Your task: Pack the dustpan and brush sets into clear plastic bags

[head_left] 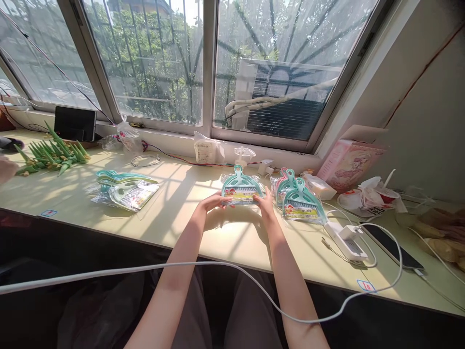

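Note:
A teal mini dustpan and brush set [240, 182] in clear wrapping is held between my two hands, just above the table. My left hand [215, 199] grips its lower left corner, and my right hand [264, 199] grips its lower right corner. A printed card shows across the front of the pack, and the handle loop points away from me. Close by on the right lie several similar wrapped sets [302, 201], teal ones and a pink one. Farther left sits another pile of wrapped dustpan sets [127, 190], teal and pale green.
A white power strip [345, 240] and a phone [390, 246] lie at the right, with a pink box [350, 162] behind. A white cable [225, 264] crosses in front of my forearms. Green plastic pieces [58, 152] and a tablet [75, 123] occupy the far left, near another person's hand [6, 169].

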`<state>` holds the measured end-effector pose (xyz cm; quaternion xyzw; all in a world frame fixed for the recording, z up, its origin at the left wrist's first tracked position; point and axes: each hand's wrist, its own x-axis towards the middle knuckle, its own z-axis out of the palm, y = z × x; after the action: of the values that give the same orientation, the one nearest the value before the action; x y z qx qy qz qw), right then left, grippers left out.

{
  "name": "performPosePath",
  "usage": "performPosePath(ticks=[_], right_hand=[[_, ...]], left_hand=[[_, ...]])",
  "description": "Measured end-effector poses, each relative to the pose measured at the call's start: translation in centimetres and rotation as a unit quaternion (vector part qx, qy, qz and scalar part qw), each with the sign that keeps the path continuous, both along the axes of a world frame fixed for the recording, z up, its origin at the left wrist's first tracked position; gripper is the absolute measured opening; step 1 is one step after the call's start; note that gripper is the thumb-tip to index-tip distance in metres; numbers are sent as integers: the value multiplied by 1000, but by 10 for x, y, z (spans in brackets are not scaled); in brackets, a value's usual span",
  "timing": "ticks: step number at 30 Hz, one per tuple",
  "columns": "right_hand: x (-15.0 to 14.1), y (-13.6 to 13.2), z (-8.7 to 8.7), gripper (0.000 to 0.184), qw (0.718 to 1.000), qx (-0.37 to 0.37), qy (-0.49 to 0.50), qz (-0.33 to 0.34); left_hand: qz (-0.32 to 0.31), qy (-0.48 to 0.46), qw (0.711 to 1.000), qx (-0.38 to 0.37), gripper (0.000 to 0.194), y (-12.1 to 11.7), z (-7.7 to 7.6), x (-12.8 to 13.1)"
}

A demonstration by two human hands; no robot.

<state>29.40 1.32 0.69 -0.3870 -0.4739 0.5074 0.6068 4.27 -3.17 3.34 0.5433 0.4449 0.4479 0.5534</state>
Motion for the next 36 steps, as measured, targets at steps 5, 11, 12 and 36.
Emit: performPosePath(ticks=[5,11,12,36], right_hand=[[4,8,-5,41,996,-59,45,-50],[2,9,1,56,988,-102,61,-101],[2,7,3,63,988,-105,54,-98],[33,14,5,42,968,-73,180,-160]], left_hand=[[-91,-20,996,12,99,-8,10,-3],[102,-17,990,98,95,-2,-4,15],[136,-20,985,106,87,1,-7,17],[197,275,936,98,11,80,-19,54]])
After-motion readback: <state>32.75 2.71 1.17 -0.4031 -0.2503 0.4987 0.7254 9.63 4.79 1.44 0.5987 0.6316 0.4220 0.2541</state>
